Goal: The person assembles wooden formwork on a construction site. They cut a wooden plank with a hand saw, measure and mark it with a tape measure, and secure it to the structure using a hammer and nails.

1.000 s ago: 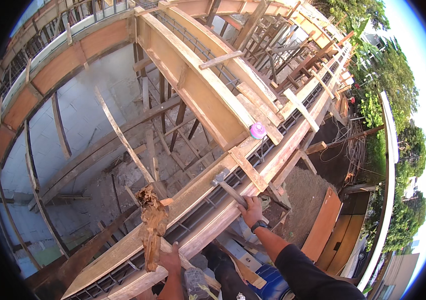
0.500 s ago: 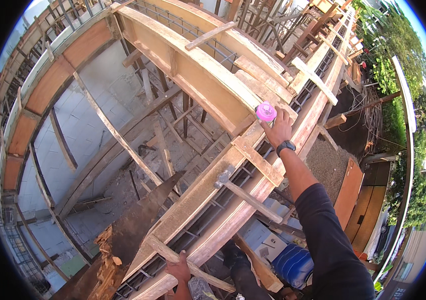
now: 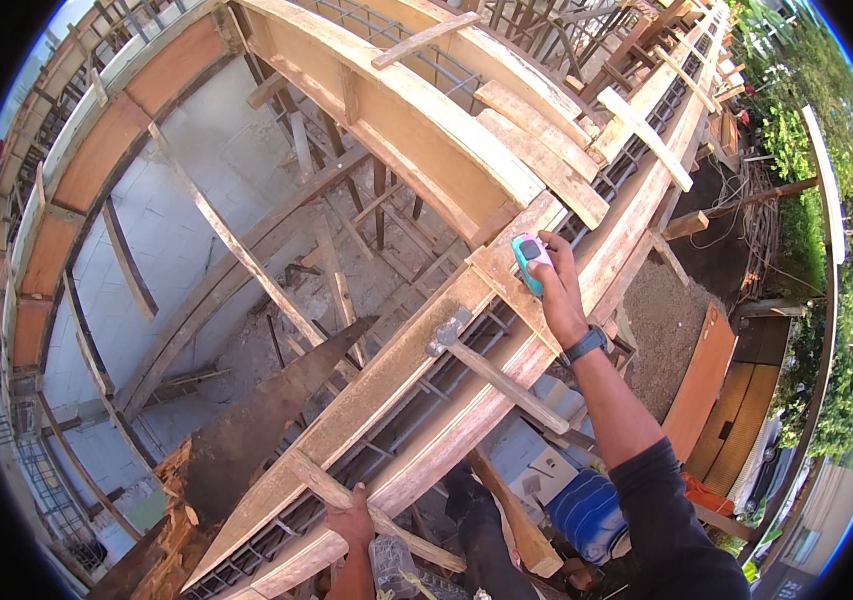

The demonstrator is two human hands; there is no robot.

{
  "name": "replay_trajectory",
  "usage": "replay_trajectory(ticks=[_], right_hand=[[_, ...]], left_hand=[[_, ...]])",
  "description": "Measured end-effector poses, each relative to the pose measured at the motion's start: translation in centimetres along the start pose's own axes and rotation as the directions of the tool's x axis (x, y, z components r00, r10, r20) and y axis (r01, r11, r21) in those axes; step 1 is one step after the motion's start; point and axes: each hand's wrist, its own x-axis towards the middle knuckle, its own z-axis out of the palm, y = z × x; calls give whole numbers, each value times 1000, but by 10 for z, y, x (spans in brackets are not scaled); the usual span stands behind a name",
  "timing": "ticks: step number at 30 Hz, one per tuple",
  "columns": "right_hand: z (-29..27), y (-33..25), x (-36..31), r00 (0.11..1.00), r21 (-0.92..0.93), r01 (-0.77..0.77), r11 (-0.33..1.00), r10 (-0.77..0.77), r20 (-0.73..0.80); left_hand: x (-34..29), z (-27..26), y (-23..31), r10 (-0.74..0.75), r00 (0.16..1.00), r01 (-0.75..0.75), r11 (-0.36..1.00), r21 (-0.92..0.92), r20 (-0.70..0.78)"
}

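Note:
In my right hand [image 3: 563,285] is a small teal-and-pink tape measure [image 3: 529,262], its dark button facing up. That hand hovers over the flat wooden cleat [image 3: 511,300] that bridges the formwork. A hammer [image 3: 506,382] lies across the channel below it, metal head on the inner board and handle over the outer one. Near the lower edge, my left hand [image 3: 349,522] is closed on a wooden batten [image 3: 401,532] crossing the formwork, its fingertips partly hidden.
Steel rebar [image 3: 376,455] runs inside the long form channel. Loose planks [image 3: 546,165] lie beyond my right hand. A deep drop with props and debris opens on the left. A dark, splintered board [image 3: 236,440] slants at lower left. A blue barrel [image 3: 591,515] stands below right.
My right hand has drawn back toward me and turned the tape measure, so its teal side now shows instead of the pink face. My left hand stays at the batten.

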Motion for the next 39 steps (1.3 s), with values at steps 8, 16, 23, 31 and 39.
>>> replay_trajectory(ticks=[8, 16, 23, 31, 39], right_hand=[[75, -6, -306, 713, 445, -701, 557, 533, 455], [141, -4, -411, 638, 254, -769, 586, 683, 357], [167, -17, -408, 831, 103, -508, 855, 456, 318], [232, -65, -426, 842, -387, -130, 913, 308, 443], [233, -134, -419, 794, -148, -6, 989, 95, 600]], left_hand=[[2, -18, 10, 13, 990, -29, 993, 116, 141], [4, -39, 10, 9, 917, 49, 990, -134, 399], [-24, -83, 47, 140, 949, -78, 973, -218, 282], [-21, -129, 63, -115, 662, 699, 453, -554, 741], [-1, -183, 26, -233, 693, 647, 618, -447, 682]])
